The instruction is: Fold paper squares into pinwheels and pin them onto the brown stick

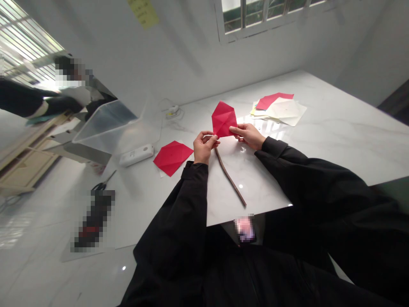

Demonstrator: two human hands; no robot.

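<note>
A creased piece of red paper [223, 118] is raised above the white table, gripped by both hands. My left hand [204, 147] pinches its lower left corner between thumb and fingers. At its lower right edge, my right hand [249, 134] has its thumb on the front and its fingers behind. Below the paper a thin brown stick [227, 174] lies on the table, its upper end close to my left hand. Another red paper [172, 157], creased and many-sided, rests left of my left hand, with a bit of pale paper under it.
Cream and red sheets [284, 110] are piled at the back right. On the left are a clear plastic bin [108, 123], a white power strip [136, 155], scissors [101, 186] and a blurred-out dark object [94, 221]. Beyond, another person's sleeve [22, 98] shows.
</note>
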